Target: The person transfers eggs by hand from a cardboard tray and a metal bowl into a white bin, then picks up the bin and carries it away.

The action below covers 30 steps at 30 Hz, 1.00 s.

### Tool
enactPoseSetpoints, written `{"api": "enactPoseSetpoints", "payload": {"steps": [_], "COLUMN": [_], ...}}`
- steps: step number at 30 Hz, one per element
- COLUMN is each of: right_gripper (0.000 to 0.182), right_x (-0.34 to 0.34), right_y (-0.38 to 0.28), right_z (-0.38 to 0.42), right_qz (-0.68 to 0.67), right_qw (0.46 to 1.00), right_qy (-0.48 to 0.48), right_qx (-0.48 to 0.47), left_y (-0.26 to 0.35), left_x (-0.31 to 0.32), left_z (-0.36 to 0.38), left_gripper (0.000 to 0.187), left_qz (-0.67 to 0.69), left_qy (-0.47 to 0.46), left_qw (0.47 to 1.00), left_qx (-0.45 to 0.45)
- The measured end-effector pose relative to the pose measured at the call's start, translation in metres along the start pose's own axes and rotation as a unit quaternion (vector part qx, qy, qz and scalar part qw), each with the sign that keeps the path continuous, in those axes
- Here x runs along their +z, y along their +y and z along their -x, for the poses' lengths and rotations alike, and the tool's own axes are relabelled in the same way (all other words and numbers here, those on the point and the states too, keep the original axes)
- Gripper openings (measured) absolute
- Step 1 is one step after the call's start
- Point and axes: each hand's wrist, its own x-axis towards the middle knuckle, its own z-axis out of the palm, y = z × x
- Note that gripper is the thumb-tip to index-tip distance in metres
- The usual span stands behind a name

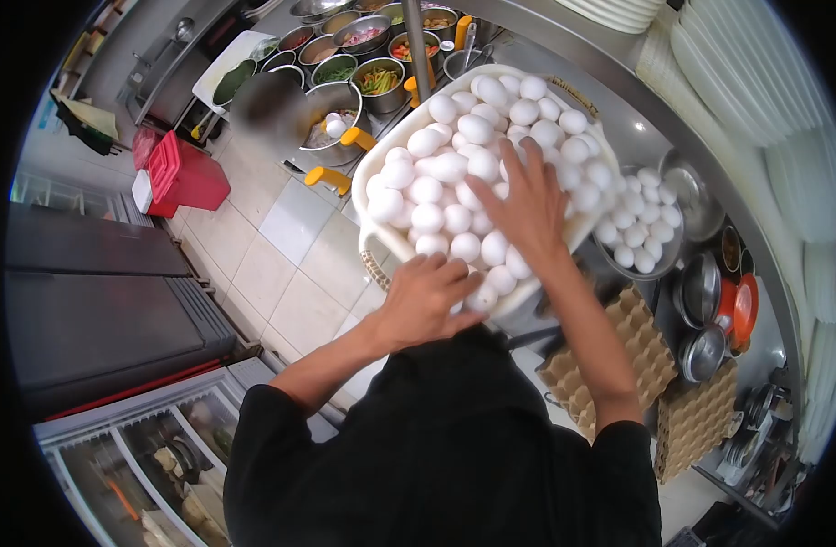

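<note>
A white plastic basket (379, 235) with woven-looking handles is heaped with white eggs (449, 168). My right hand (530, 196) lies across the eggs toward the basket's right side, fingers spread and nothing gripped. At the near edge, my left hand (425, 296) has its fingers bent over the eggs. One egg (482, 297) sits between its forefinger and thumb; the palm is hidden from above. Just right of the basket, smaller-looking white eggs (635, 221) fill a round metal bowl (670, 259).
Cardboard egg trays (643, 339) stand at right, near metal bowls (705, 351) and an orange-red bowl (746, 305). Pots of chopped food (379, 80) crowd the far counter. A red bin (190, 173) stands on the tiled floor (295, 292). Stacked white plates (737, 68) line the right shelf.
</note>
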Motion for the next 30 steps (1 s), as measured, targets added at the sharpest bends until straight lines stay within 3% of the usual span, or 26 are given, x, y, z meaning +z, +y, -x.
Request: {"api": "enactPoseSetpoints", "payload": {"steps": [5, 10, 14, 15, 17, 20, 22, 23, 26, 29, 30], "right_gripper": [0.052, 0.037, 0.029, 0.026, 0.022, 0.02, 0.019, 0.019, 0.019, 0.019, 0.023], "right_x": [-0.005, -0.038, -0.045, -0.044, -0.044, -0.047, -0.042, -0.041, -0.051, -0.069, -0.085], "right_y": [0.023, 0.029, 0.058, 0.071, 0.09, 0.107, 0.122, 0.132, 0.164, 0.222, 0.23], "right_z": [0.014, 0.049, 0.081, 0.091, 0.104, 0.115, 0.126, 0.13, 0.134, 0.138, 0.137], "right_qz": [-0.085, -0.222, -0.354, -0.396, -0.455, -0.473, -0.456, -0.448, -0.264, -0.112, -0.085], "right_qw": [0.993, 0.965, 0.912, 0.884, 0.834, 0.793, 0.803, 0.807, 0.89, 0.898, 0.897], "right_qy": [0.076, 0.112, 0.121, 0.116, 0.118, 0.148, 0.157, 0.161, 0.183, 0.276, 0.246], "right_qx": [-0.011, 0.082, 0.17, 0.218, 0.289, 0.354, 0.351, 0.349, 0.323, 0.324, 0.357], "left_y": [0.014, 0.011, 0.005, 0.0, -0.018, -0.042, -0.026, -0.018, -0.017, -0.017, -0.015], "left_x": [0.006, 0.003, -0.017, -0.023, -0.039, -0.04, -0.028, -0.021, -0.01, -0.008, -0.011], "left_z": [-0.003, -0.002, 0.003, 0.001, -0.003, 0.004, -0.004, -0.006, -0.002, -0.004, -0.003], "left_gripper": [0.046, 0.054, 0.051, 0.041, 0.03, 0.031, 0.036, 0.039, 0.042, 0.045, 0.044], "left_qz": [-0.033, -0.024, 0.087, 0.134, 0.367, 0.488, 0.244, 0.112, 0.077, 0.066, 0.073], "left_qy": [-0.039, -0.063, 0.005, 0.038, 0.068, 0.016, -0.021, -0.04, -0.09, -0.082, -0.078], "left_qw": [0.998, 0.996, 0.981, 0.953, 0.804, 0.796, 0.935, 0.973, 0.987, 0.992, 0.992], "left_qx": [-0.033, -0.058, -0.174, -0.269, -0.464, -0.357, -0.255, -0.196, -0.112, -0.064, -0.066]}}
